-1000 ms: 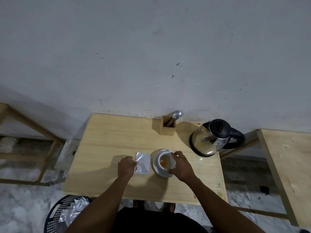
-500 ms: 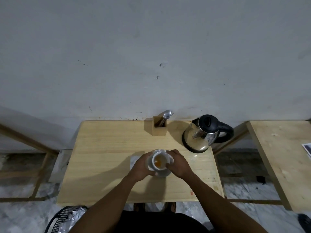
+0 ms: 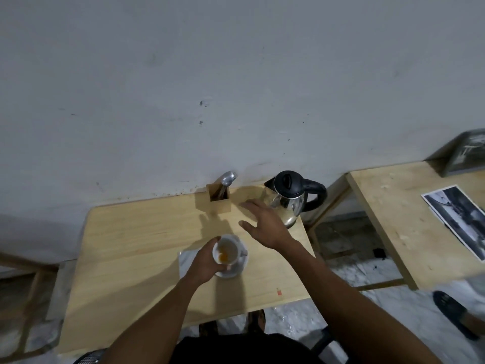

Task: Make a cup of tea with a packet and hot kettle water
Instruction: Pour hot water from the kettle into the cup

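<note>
holding the cup (image 3: 227,252) in a clamped left grip (image 3: 207,262); right grip (image 3: 265,224) spread apart near the kettle (image 3: 288,200).

wood holder (image 3: 218,197) w/ cutlery, b&w photo (image 3: 458,218)

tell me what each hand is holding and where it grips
The left hand holds the white cup by its left side. The right hand holds nothing, open near the kettle.

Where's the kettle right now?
Head view: the kettle stands at the table's far right corner by the wall, right of the wooden spoon holder, just beyond the open right hand.
</note>
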